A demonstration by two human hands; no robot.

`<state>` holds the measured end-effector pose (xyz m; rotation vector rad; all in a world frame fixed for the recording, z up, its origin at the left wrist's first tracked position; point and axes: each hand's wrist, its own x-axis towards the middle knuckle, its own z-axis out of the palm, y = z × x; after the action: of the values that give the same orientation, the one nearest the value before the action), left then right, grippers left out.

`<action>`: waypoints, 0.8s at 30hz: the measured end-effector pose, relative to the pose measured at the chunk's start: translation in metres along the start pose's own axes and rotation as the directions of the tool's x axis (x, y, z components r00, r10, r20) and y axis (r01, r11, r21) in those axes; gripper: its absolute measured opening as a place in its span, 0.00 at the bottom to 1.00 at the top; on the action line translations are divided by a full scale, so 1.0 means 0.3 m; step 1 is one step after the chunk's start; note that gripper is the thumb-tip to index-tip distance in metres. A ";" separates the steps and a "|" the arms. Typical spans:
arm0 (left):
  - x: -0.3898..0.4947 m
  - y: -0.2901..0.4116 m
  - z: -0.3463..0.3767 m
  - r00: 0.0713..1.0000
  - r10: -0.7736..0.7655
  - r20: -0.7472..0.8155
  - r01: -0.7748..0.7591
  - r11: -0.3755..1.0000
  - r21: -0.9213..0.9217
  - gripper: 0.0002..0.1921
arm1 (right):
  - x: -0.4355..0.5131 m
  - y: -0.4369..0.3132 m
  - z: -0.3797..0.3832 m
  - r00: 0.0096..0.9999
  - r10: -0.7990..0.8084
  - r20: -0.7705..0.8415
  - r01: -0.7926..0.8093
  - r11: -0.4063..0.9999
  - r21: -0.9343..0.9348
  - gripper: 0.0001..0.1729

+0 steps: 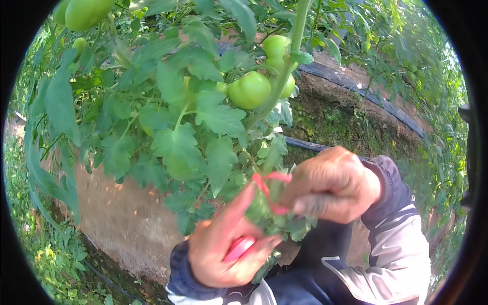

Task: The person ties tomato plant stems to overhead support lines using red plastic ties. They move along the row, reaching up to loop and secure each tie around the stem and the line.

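My left hand (223, 253) curls around a small pinkish-red bundle (240, 249), perhaps rolled tape or ribbon, and its index finger points upward. A thin red strip (265, 188) loops from near that fingertip to my right hand (333, 187). The fingers of my right hand are pinched at the strip, though motion blur hides their exact grip. Both hands are low beside a tomato plant's leaves (179, 146). Above them a thick green stem (284, 82) slants upward, with green tomatoes (249, 90) hanging next to it. Whether the strip passes around a stem, I cannot tell.
A black irrigation pipe (305, 144) runs behind my right hand. Farther back, a dark strip (366, 93) lies along a mossy soil ridge (328, 114). More tomato foliage (411, 42) stands at the right, and bare soil (118, 213) lies at the left.
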<state>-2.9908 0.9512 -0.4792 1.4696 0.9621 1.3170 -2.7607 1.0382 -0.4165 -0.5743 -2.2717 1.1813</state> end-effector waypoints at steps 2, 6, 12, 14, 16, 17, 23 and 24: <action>0.080 0.023 0.014 0.991 0.057 0.119 -0.076 0.983 0.169 0.20 | 0.025 -0.018 0.029 0.995 -0.095 0.001 0.095 0.995 0.044 0.06; 0.094 -0.008 -0.012 0.994 0.015 0.106 -0.029 0.991 0.130 0.05 | -0.004 -0.071 -0.005 0.986 0.136 -0.101 -0.111 0.970 0.217 0.08; 0.153 -0.064 -0.101 0.897 -0.272 0.348 0.281 0.959 0.024 0.09 | -0.144 -0.097 -0.014 0.805 0.266 -0.530 0.413 0.389 0.823 0.16; 0.178 -0.095 -0.122 0.872 -0.210 0.443 0.270 0.960 -0.076 0.10 | -0.152 -0.075 -0.021 0.780 0.079 -0.621 0.546 0.399 0.737 0.30; 0.206 -0.131 -0.150 0.836 -0.126 0.533 0.199 0.977 -0.080 0.09 | -0.176 -0.109 -0.021 0.615 0.097 -0.782 0.585 0.609 0.536 0.35; 0.210 -0.144 -0.158 0.846 0.001 0.533 0.051 0.995 -0.083 0.07 | -0.166 -0.123 -0.036 0.568 0.072 -0.820 0.553 0.705 0.444 0.30; 0.092 -0.240 -0.248 0.738 -0.212 0.641 0.363 0.925 -0.112 0.07 | 0.006 -0.132 -0.052 0.581 0.108 -0.807 0.408 0.819 0.404 0.14; 0.072 -0.257 -0.255 0.740 -0.203 0.642 0.333 0.939 -0.086 0.07 | 0.029 -0.126 -0.059 0.523 0.138 -0.841 0.438 0.803 0.404 0.13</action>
<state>-3.0622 1.0031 -0.5459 1.4067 0.5486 0.6058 -2.7616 1.0341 -0.3742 -0.5069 -1.0006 1.0694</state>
